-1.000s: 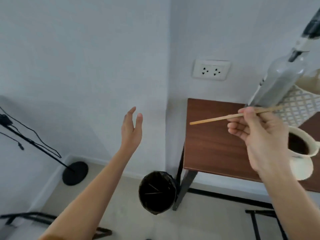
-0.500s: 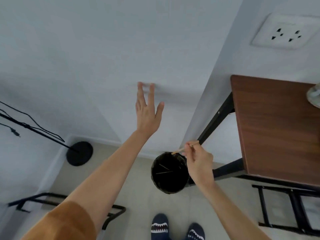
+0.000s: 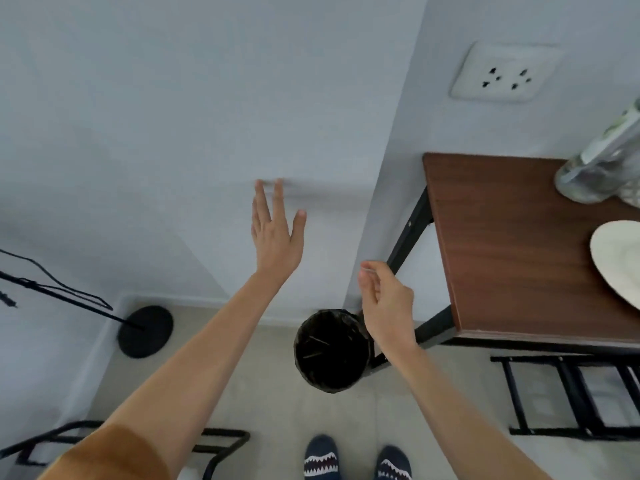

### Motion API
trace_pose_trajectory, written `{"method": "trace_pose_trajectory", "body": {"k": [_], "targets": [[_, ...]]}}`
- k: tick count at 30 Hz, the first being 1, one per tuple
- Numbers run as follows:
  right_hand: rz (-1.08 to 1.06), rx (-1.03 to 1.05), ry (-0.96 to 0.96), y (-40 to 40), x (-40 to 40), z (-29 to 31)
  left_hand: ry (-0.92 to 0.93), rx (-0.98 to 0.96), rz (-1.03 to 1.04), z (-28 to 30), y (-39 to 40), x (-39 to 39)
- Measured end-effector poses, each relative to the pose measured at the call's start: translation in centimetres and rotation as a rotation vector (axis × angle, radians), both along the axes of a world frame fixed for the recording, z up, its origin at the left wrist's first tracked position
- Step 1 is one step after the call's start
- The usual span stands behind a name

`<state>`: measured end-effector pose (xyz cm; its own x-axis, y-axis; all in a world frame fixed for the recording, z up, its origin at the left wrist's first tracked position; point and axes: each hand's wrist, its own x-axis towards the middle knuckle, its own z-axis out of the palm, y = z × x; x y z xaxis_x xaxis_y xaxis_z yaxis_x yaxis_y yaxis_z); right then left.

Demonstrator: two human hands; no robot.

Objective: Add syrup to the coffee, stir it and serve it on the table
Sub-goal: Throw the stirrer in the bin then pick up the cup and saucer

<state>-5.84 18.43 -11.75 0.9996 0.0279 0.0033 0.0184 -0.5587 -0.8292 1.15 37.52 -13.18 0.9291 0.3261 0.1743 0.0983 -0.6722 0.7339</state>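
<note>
the right hand (image 3: 386, 299), fingers loosely curled and empty, hovers over the bin (image 3: 332, 351) by the desk's (image 3: 512, 244) left corner; the left hand (image 3: 275, 233) is spread

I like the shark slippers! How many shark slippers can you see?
2. One slipper is at the bottom of the picture, below the black bin. The other slipper is just to its right. Both are cut off by the picture's edge.

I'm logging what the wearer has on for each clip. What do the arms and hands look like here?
Both hands, the left hand and the right hand, are bare: no gloves, rings or watch visible. The forearms are uncovered. An orange-brown sleeve covers the left upper arm; no sleeve shows on the right arm.
</note>
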Motion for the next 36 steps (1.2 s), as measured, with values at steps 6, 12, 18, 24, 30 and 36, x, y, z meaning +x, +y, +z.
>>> {"method": "trace_pose_trajectory", "body": {"k": [6, 12, 18, 24, 30, 36], "targets": [[-0.055, 0.083, -0.332, -2.6, -0.2, 8.5, -0.041, -0.101, -0.075, 6.4, -5.1, -2.7], [-0.193, 0.105, -0.509, -13.8, -1.3, 12.7, -0.148, -0.086, -0.275, 13.0, -15.4, -4.1], [-0.354, 0.071, -0.496, -27.4, -4.2, 11.0, -0.065, 0.006, -0.425, 12.1, -28.0, -4.9], [-0.401, -0.095, -0.331, -36.7, -2.5, 7.8, 0.195, 0.223, -0.429, 9.3, -36.6, -5.7], [-0.327, -0.353, -0.144, -38.0, 0.1, 6.6, 0.296, 0.431, -0.349, 8.7, -39.3, -6.0], [-0.327, -0.458, -0.068, -37.9, 0.1, 6.5, 0.298, 0.444, -0.348, 8.7, -39.8, -6.4]]}}
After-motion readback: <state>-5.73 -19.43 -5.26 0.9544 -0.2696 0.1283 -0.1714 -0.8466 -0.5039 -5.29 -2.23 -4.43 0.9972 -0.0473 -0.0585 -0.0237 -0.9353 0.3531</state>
